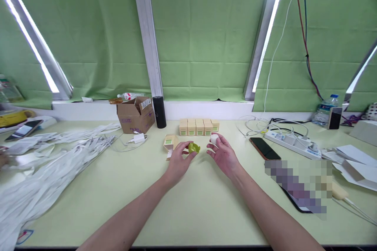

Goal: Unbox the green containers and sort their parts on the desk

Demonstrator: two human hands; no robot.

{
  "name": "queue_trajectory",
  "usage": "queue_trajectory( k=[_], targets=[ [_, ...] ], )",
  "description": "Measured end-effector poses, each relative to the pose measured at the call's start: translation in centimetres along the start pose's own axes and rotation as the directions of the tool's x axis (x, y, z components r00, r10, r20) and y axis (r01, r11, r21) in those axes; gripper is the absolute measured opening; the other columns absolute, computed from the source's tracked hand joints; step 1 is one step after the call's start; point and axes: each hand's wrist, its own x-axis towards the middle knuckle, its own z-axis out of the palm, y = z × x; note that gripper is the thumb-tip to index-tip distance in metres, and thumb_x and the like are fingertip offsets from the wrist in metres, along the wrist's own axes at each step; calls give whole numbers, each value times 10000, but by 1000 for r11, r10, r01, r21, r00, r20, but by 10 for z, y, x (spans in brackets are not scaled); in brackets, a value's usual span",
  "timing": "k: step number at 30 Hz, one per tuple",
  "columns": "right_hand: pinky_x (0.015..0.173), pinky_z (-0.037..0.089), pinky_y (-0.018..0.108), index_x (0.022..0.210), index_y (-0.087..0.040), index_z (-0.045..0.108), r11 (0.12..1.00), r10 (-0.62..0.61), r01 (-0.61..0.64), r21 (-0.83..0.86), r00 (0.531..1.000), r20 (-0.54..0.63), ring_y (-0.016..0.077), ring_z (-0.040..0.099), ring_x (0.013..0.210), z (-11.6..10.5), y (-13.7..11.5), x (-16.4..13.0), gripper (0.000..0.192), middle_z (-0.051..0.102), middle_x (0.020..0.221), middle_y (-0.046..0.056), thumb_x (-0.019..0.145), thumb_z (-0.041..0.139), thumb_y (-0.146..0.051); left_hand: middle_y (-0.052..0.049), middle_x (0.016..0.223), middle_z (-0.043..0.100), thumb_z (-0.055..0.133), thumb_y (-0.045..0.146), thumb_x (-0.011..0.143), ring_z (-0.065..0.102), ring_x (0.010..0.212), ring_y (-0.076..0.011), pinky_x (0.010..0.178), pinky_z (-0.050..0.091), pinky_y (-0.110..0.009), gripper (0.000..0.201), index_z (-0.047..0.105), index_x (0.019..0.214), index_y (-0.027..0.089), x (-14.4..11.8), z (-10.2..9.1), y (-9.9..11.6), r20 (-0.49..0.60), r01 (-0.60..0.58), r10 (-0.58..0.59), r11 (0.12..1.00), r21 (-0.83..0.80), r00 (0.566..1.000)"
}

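Observation:
My left hand grips a small green cup-like piece between thumb and fingers, its hollow side tilted up. Pinched in my right hand is a small rounded white piece, too small to name; the other fingers curl loosely. The two pieces are held apart, a little above the table. Just beyond my left hand lies an opened small kraft box with a green label, its flap toward me. Behind both hands a row of several small kraft boxes stands side by side.
A cardboard carton and a black cylinder stand at the back left, near a white charger. White strips cover the table's left side. To the right lie a phone, a power strip and cables.

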Motion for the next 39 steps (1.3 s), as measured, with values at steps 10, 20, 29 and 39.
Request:
queue_trajectory(
  k=[10,20,29,39],
  targets=[
    [755,538,325,1117,-246,709,900,-281,219,-377,952,-118,174,626,855,-7,4,8,548,675,1013,10,600,888,-270,-68,1282,684,713,337,891,667,1123,-225,943,582,-388,345,697,1228,270,0,1,-4,-2,-24,24,1000,13,1000],
    [996,541,460,1256,-216,655,538,-601,350,-767,797,-58,251,628,1094,-53,-6,34,419,590,1234,110,862,668,-358,-60,1288,677,707,312,883,654,1121,-220,960,572,-383,337,694,1218,275,0,1,-3,8,1,-1,999,36,1000],
    [1051,458,506,1360,-237,584,-114,-356,453,-884,812,462,292,601,1192,-62,19,34,571,674,1270,103,840,485,-22,-67,1301,666,695,334,896,649,1126,-220,964,560,-395,338,680,1228,273,-1,1,-5,18,-43,42,997,56,999],
    [1138,335,498,1247,-245,607,-217,-305,320,-922,875,375,271,625,1177,-72,21,38,522,772,1180,54,801,523,14,-68,1283,677,705,331,887,662,1109,-220,953,567,-392,333,689,1214,271,-1,1,0,10,-36,35,996,80,999]
  ],
)
